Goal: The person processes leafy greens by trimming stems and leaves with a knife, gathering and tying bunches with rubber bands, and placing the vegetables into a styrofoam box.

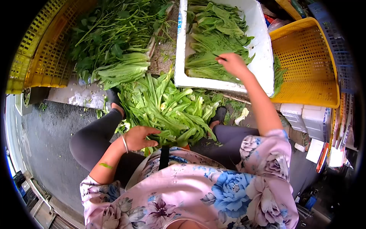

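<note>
My right hand [233, 65] is over the white foam box [260, 57], its fingers closed round a thin dark tool [218, 57] whose kind I cannot make out. Below it, long-leaf lettuce [213, 45] lies in rows inside the box. My left hand [140, 138], with a white bracelet at the wrist, hovers or rests at the near edge of a loose heap of lettuce leaves [164, 101] between my legs. Its thumb and fingers are apart, and I see nothing in them. A bundle of trimmed lettuce [127, 68] lies beyond the heap on the left.
Dark green leafy stems [114, 34] are piled at the back left beside yellow crates [51, 49]. On the right a yellow basket [305, 61] leans on its side near white foam boxes [309, 118]. Leaf scraps are scattered over the grey ground [53, 133].
</note>
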The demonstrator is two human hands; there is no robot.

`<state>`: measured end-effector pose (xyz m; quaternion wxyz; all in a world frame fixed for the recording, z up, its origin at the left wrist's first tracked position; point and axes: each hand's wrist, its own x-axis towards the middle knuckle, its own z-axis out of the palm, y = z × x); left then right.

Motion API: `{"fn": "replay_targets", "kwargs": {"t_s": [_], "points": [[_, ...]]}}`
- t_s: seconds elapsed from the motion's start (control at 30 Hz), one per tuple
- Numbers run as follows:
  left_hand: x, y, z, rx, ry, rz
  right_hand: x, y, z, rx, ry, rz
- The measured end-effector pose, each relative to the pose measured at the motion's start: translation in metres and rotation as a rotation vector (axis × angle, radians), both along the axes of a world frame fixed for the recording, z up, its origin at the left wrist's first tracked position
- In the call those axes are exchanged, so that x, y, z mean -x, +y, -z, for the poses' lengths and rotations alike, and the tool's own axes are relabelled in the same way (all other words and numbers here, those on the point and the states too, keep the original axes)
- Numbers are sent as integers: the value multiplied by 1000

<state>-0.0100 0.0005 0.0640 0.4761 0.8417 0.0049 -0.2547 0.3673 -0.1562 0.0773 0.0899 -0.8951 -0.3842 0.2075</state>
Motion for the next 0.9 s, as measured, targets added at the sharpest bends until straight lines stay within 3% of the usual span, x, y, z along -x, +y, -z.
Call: {"fn": "replay_targets", "kwargs": {"t_s": [0.07,0.17,0.23,0.3,0.37,0.43,0.6,0.67,0.7,0.73,0.77,0.8,0.9], "points": [[-6,10,3,72,133,-175,-18,19,42,28,-64,-123],[-24,5,26,7,117,-378,-25,49,76,103,-123,-340],[-37,1,30,-14,44,-345,-24,66,83,150,-123,-430],[-41,-5,45,272,52,-426,-23,75,88,328,-188,-415],[-37,0,45,224,75,-395,-25,77,89,361,-184,-424],[-36,6,40,-52,103,-310,-29,76,86,388,-190,-437],[-25,5,58,-53,-4,-344,-53,44,31,71,-104,-250],[-22,3,63,-100,-69,-309,-65,18,-3,-145,-72,-120],[-22,2,60,-97,-74,-311,-71,3,-19,-299,-179,-123],[-24,1,55,-104,-62,-305,-77,-13,-32,-452,-193,-36],[-26,1,51,-110,-51,-297,-43,-18,-81,-463,-56,225],[-27,0,49,-103,-21,-304,-63,-44,-87,-496,-142,187],[-27,1,49,-53,-89,-359,-11,-75,-147,-1020,58,279]]}}
